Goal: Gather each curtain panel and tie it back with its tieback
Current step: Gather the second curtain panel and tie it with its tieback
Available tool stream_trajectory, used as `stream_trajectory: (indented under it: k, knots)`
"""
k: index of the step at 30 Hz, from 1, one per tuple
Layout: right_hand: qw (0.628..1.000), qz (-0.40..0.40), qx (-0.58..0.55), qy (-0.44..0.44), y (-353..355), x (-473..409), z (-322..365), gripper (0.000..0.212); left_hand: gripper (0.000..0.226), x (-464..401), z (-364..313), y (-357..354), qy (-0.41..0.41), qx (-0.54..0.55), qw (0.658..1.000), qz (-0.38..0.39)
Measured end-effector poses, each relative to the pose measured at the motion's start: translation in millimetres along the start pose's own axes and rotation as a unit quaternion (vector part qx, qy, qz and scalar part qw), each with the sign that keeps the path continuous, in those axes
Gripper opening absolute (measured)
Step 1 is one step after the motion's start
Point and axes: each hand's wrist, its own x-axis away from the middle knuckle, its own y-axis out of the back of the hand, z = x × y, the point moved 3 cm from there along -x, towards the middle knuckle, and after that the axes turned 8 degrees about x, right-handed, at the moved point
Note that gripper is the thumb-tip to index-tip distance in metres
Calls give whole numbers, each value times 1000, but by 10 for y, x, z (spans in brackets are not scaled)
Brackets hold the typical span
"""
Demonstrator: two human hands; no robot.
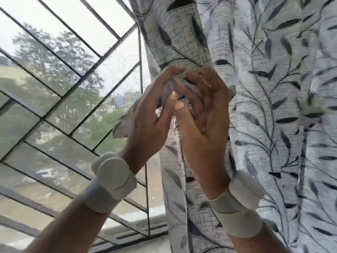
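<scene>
Grey bands wrap both wrists (109, 187) at the near edge of the view, and above them the two hands meet at mid-height against the gathered panel (182, 42). The left hand (145, 114) comes in from the window side with its fingers bent round a strip of the same leaf-print cloth, most likely the tieback (121, 126), whose loose end juts out to the left of that hand. The right hand (204, 114) faces it, palm toward the camera, thumb pressed up beside the left thumb and fingers curled onto the bunched cloth between them; both hands are closed on fabric, though blur makes it hard to say exactly which fold each finger pinches. Held so close together, they seem to be working a knot or wrap, with the strip kept taut around the bundle so the gather does not spread. The panel hangs as a narrow column in the middle, pulled clear of the glass. To its right, a little farther off, a flat curtain (282, 106) hangs loose. Farthest, on the left, stands the window grille (60, 96), with trees beyond.
</scene>
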Motion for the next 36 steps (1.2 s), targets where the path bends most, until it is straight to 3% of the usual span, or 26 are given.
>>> stream_trajectory:
  k: [3,5,7,11,13,17,19,22,24,26,28,30,33,34,36]
  knots:
    - [995,-83,51,-15,196,-92,82,57,31,-72,17,-81,21,-60,998,22]
    - [974,-151,169,-3,351,-161,123,46,33,-79,99,-71,55,-77,994,48]
    - [943,-164,289,23,475,-215,96,36,44,-71,201,-4,109,-109,986,60]
    - [934,4,350,-73,348,-188,-335,47,58,-108,295,195,153,-155,975,56]
    - [924,49,374,-71,201,-85,-538,33,70,-134,327,246,204,-124,969,56]
    - [919,98,382,-7,-94,78,-679,7,84,-171,485,322,251,-178,950,49]
    - [920,131,369,-6,-181,152,-663,15,79,-174,591,344,255,-196,946,45]
    - [917,11,397,42,-44,117,-566,24,53,-160,636,415,228,-230,946,10]
    - [898,-64,433,56,106,10,-604,49,35,-130,613,430,235,-228,945,13]
    - [887,-86,452,22,209,-129,-692,84,23,-113,560,402,245,-224,943,19]
    - [873,-112,475,-22,352,-261,-825,100,19,-98,526,388,256,-204,945,7]
    - [881,-101,458,-69,505,-359,-929,90,16,-65,506,328,267,-183,946,9]
    - [907,-23,414,-72,612,-406,-1085,18,19,-26,516,166,268,-202,942,6]
    - [908,1,414,-62,622,-396,-1109,5,21,-24,520,87,263,-217,940,3]
    - [909,43,412,-45,608,-353,-1116,7,22,-22,560,-87,254,-252,934,11]
